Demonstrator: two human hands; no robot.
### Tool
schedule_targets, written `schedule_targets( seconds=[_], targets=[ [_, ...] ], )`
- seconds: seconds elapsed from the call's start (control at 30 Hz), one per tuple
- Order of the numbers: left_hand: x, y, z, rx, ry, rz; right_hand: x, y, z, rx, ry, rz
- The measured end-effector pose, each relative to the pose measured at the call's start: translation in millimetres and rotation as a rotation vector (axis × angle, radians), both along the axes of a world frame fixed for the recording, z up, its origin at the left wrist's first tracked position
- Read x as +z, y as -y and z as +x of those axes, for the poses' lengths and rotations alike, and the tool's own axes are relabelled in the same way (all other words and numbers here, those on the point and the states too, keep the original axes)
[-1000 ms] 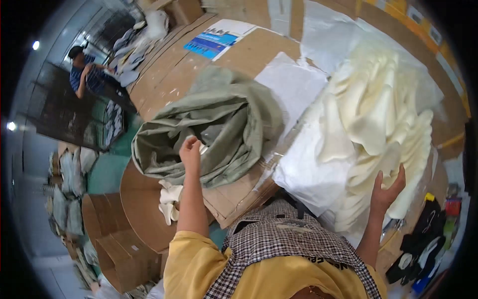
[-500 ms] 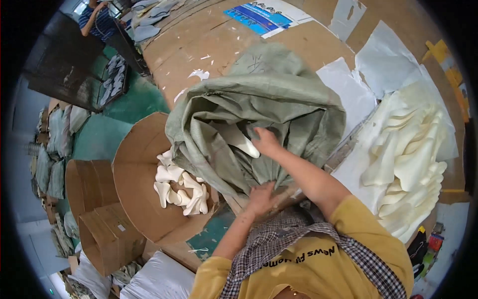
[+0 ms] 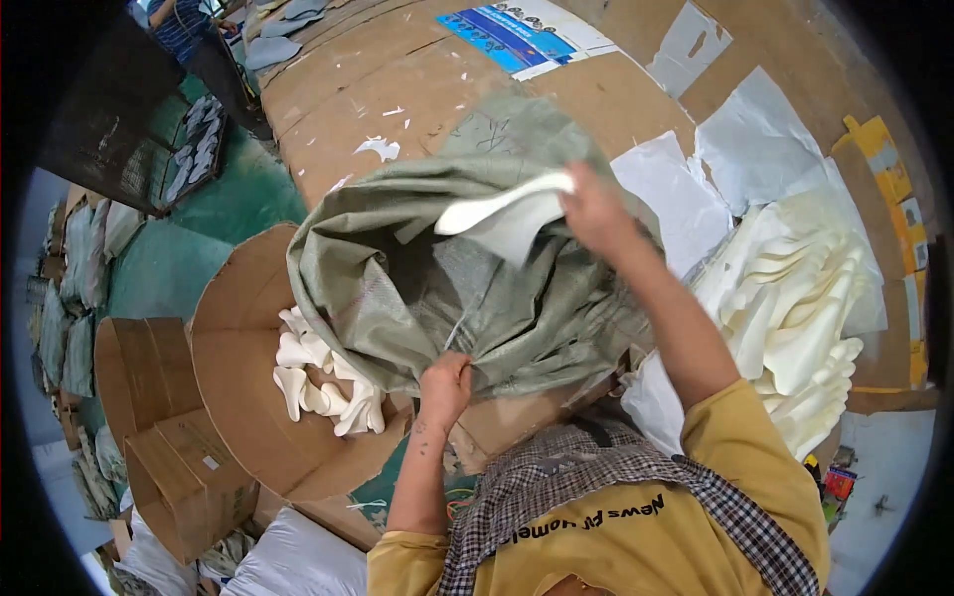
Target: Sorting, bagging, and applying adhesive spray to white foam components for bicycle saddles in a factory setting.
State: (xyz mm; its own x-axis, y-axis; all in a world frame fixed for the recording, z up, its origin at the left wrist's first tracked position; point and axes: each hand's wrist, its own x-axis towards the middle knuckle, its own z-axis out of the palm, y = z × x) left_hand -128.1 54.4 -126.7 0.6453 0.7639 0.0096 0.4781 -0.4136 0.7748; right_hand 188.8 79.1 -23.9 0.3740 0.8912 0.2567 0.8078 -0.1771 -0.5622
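A large grey-green woven sack (image 3: 343, 268) lies with its mouth open on the cardboard-covered table. At its near rim my left hand (image 3: 446, 385) is closed, pinching the fabric. My right hand (image 3: 601, 214), slightly blurred, is raised over the sack's far right side. It grips one end of a white insole (image 3: 497, 206), whose rounded end points left above the opening. A paler, thin flap hangs below the insole; whether it is a second piece I cannot tell. The sack's depths are dark and creased.
Left of the sack, an open cardboard carton (image 3: 234, 348) contains several white curved pieces (image 3: 328, 382). A heap of cream insoles (image 3: 795, 308) lies on the right over white sheets. A smaller carton (image 3: 189, 477) and white bags (image 3: 298, 556) stand lower left. Another person (image 3: 204, 50) stands far left.
My right hand has risen out of the sack with the insole, moving up and right. My left hand has shifted left along the rim, and the mouth has spread wider.
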Motion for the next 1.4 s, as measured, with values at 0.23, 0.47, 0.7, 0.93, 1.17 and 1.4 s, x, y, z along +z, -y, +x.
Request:
schedule_targets(
  seconds=[0.23,0.47,0.7,0.93,1.17,1.4],
  targets=[
    [78,14,59,-0.200,0.096,0.109,166,62,83,-0.351,0.394,0.717],
    [189,-4,21,0.505,0.536,0.173,236,239,141,-0.241,-0.055,0.881],
    [238,29,22,-0.053,0.425,-0.142,188,358,142,-0.321,-0.385,0.077],
    [116,117,124,-0.931,-0.130,-0.438,60,409,154,-0.652,0.025,-0.288],
    [63,1,35,0.680,-0.341,0.538,44,284,76,-0.240,-0.296,-0.019],
    [-6,2,-58,1.214,-0.163,-0.296,-12,161,54,-0.190,0.160,-0.064]
  ],
)
